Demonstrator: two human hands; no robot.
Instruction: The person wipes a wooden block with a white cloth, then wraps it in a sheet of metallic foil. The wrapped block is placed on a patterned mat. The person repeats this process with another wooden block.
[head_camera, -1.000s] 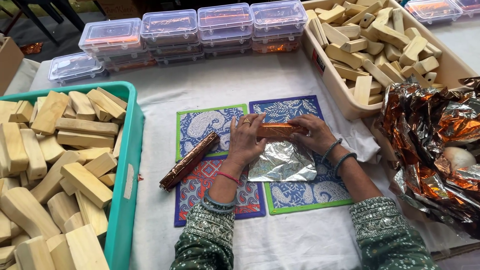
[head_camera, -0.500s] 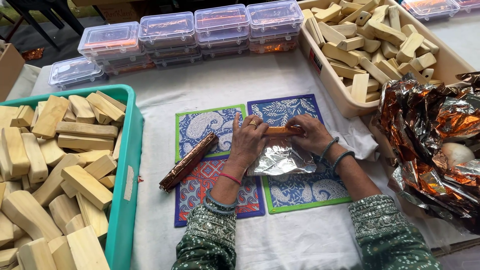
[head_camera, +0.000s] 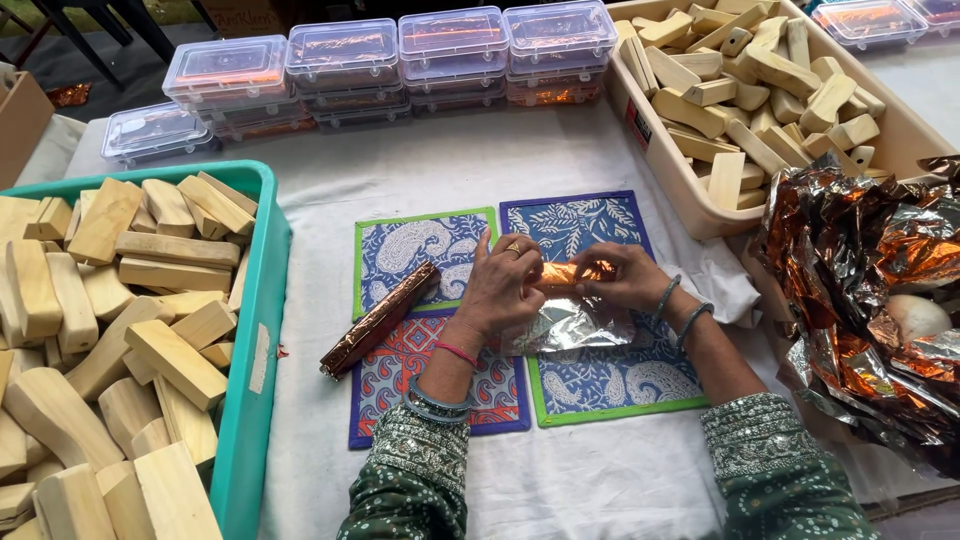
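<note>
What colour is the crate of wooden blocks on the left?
Teal green crate, seen in the head view, the only one; its wooden blocks are pale.

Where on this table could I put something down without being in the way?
Bare cloth lies between the clear boxes and the mats, and along the near edge below the mats beside the green bin. The mats are crowded: both hands, left and right, work a foil piece, with a wrapped stick alongside. Loose foil fills the right.

Dark green sleeves with small white dots, pale embroidered bands at cuffs; left hand: gold ring on one finger, pink thread plus blue-grey bangles at wrist; right hand: two grey-green bangles at wrist
</note>
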